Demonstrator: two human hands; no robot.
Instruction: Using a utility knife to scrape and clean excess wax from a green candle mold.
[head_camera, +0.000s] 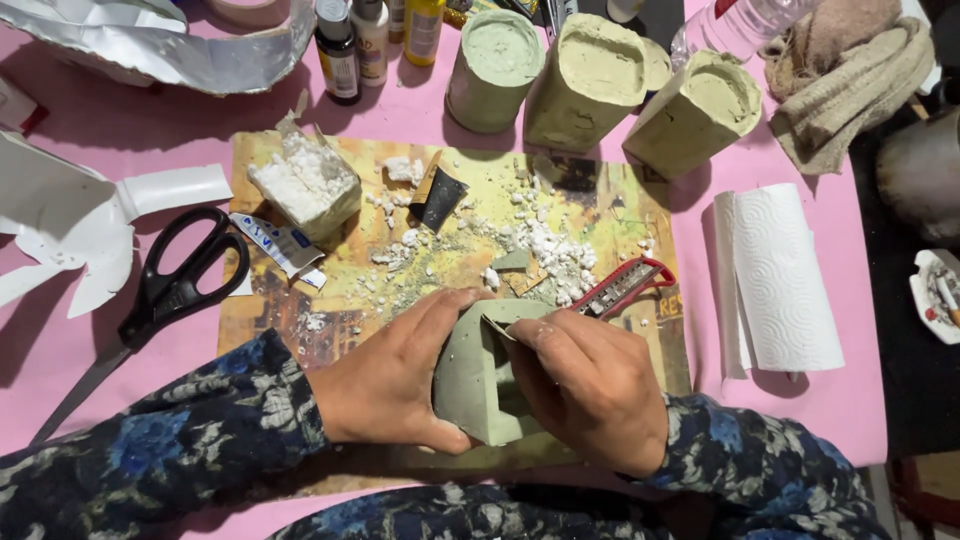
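Pink cloth is covering the table (120, 130), and a worn yellowish printed board (640, 230) is lying across the middle of the frame, dusted with white crumbs. At lower centre the left hand (395, 375) is wrapping around a grey-green block of carved foam (470, 380), fingers curled over its top edge and thumb pressing its lower side, so the hand is closing on the block. The right hand (590, 385) is resting against the block's right side, fingers drawn together and pinching a small thin scrap (497, 327) at the block's top (what the scrap is made of I cannot tell). Just beyond the right hand's fingertips, a red-handled metal grater (625, 285) is lying on the board. Black-handled scissors (175, 285) are lying at the left of the frame, and a chunk of white foam (305, 185) is sitting at the board's upper left corner. Three pale green moulded foam cylinders (590, 80) are standing along the top, and a white paper towel roll (780, 280) is lying at the right.
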